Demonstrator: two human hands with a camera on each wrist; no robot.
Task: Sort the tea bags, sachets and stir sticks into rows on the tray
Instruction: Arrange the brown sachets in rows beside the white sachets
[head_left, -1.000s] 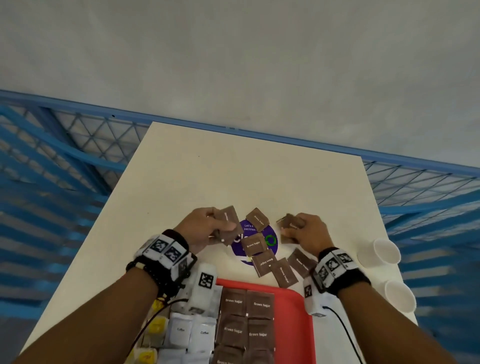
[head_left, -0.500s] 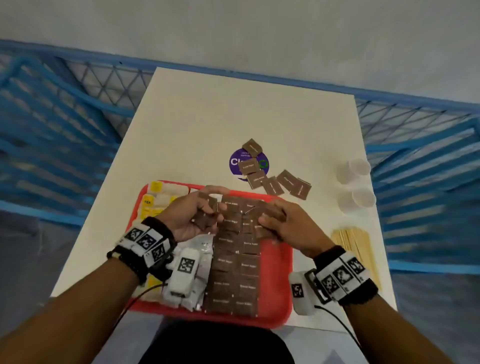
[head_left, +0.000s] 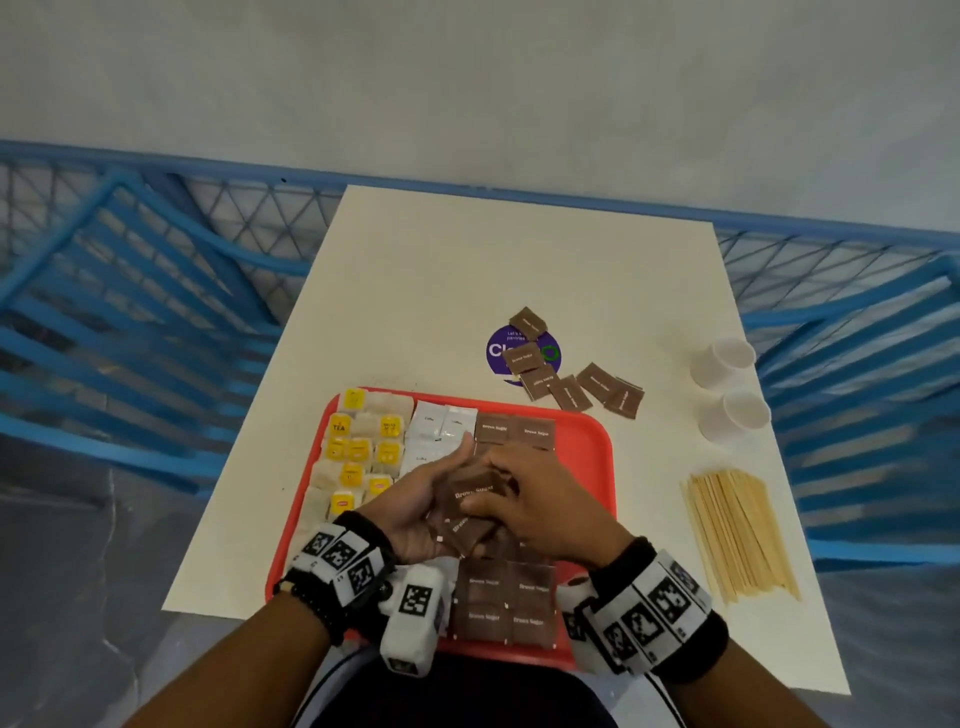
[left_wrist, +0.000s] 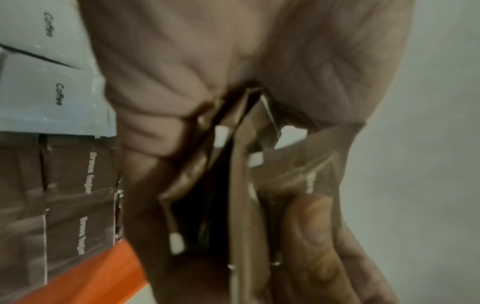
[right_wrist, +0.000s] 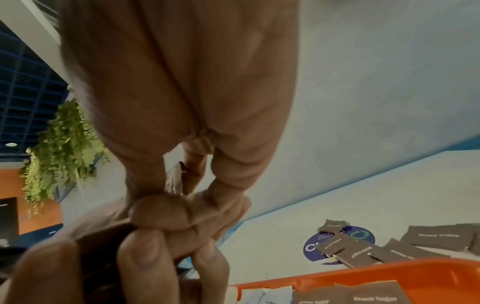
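Note:
Over the middle of the red tray (head_left: 587, 457), my left hand (head_left: 441, 488) cups a small bunch of brown sugar sachets (head_left: 470, 493) from below. My right hand (head_left: 519, 493) pinches the same bunch from the right. In the left wrist view the held sachets (left_wrist: 241, 185) stand edge-on between thumb and fingers. The tray carries yellow tea bags (head_left: 358, 447) on the left, white coffee sachets (head_left: 441, 426) beside them, and brown sugar sachets (head_left: 514, 431) in two columns. Several loose brown sachets (head_left: 566, 382) lie beyond the tray. Wooden stir sticks (head_left: 737, 530) lie on the table at the right.
Two white paper cups (head_left: 727, 384) stand near the table's right edge, behind the stir sticks. A purple round sticker (head_left: 498, 351) sits under the loose sachets. Blue railing surrounds the table (head_left: 467, 260) on three sides.
Both hands came back from the loose pile at the sticker to over the tray, carrying brown sachets. They have since closed together on one bunch. The head view has tilted downward.

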